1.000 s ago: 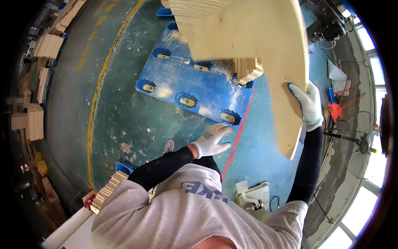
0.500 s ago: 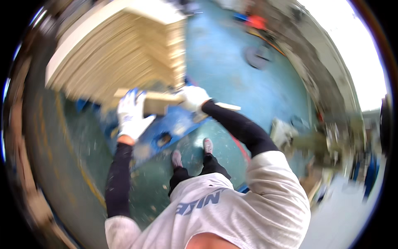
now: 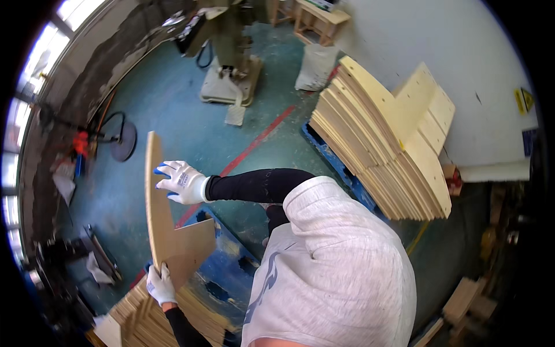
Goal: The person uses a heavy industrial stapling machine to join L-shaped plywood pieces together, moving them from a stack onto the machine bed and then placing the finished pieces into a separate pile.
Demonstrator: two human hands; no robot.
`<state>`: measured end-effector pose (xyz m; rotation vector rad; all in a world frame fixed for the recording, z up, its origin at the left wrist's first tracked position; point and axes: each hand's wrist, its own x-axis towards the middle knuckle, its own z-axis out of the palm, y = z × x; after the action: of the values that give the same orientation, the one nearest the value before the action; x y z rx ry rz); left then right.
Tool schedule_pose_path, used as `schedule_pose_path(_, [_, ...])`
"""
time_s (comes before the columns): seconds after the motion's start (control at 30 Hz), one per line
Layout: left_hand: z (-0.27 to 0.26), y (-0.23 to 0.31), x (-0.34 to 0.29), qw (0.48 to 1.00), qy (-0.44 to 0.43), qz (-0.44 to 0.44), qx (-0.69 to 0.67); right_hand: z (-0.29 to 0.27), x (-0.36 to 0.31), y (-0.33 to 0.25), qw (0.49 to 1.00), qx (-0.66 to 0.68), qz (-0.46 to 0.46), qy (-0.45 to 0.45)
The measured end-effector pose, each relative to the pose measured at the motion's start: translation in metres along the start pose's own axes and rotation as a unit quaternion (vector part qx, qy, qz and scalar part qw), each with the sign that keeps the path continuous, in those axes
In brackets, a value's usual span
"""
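Note:
An L-shaped wooden board [image 3: 185, 243] stands on edge at the left, its long narrow side turned toward the left. Fingers of my left hand [image 3: 161, 285], in a white glove, are closed round its lower end. Higher up, my right hand [image 3: 184, 181] reaches across to the board's long arm. Its white-gloved, blue-palmed fingers are spread against the board face. Below the board lies a stack of similar boards [image 3: 133, 315], partly hidden by it and my left forearm. A scuffed blue pallet [image 3: 228, 274] shows beside that stack.
Right of me, a tall stack of L-shaped boards [image 3: 370, 136] sits on another blue pallet [image 3: 326, 150]. Ahead stand a machine base with a foot pedal [image 3: 235, 114] and a white sack [image 3: 317, 66]. A round dark stand base [image 3: 123, 141] is at far left.
The view has swung round to the right. Earlier both hands were at wood beside a stack; now the L-shaped board is upright, my left hand low and my right hand higher on it.

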<state>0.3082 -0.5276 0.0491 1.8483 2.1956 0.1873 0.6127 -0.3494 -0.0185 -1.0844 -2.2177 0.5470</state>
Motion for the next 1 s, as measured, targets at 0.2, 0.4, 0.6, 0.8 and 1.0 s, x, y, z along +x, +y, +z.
schedule_pose_path(0.2, [-0.007, 0.068, 0.079, 0.953, 0.046, -0.014, -0.300, -0.052, -0.116, 0.108, 0.857, 0.169, 0.484, 0.045])
schedule_pose_path(0.4, [-0.011, 0.092, 0.154, 0.870, -0.043, -0.054, -0.488, -0.058, -0.149, 0.117, 0.430, 0.536, 0.658, 0.308])
schedule_pose_path(0.6, [0.028, 0.086, 0.241, 0.775, -0.261, -0.133, -0.560, -0.016, -0.130, 0.154, 0.337, 0.738, 0.375, 0.448])
schedule_pose_path(0.8, [0.152, 0.035, 0.360, 0.845, -0.409, -0.155, -0.307, -0.010, -0.168, 0.077, 0.304, 0.561, 0.513, 0.574])
schedule_pose_path(1.0, [0.172, 0.140, 0.485, 0.868, -0.474, 0.048, -0.142, -0.060, -0.146, 0.083, 0.304, 0.505, 0.489, 0.644])
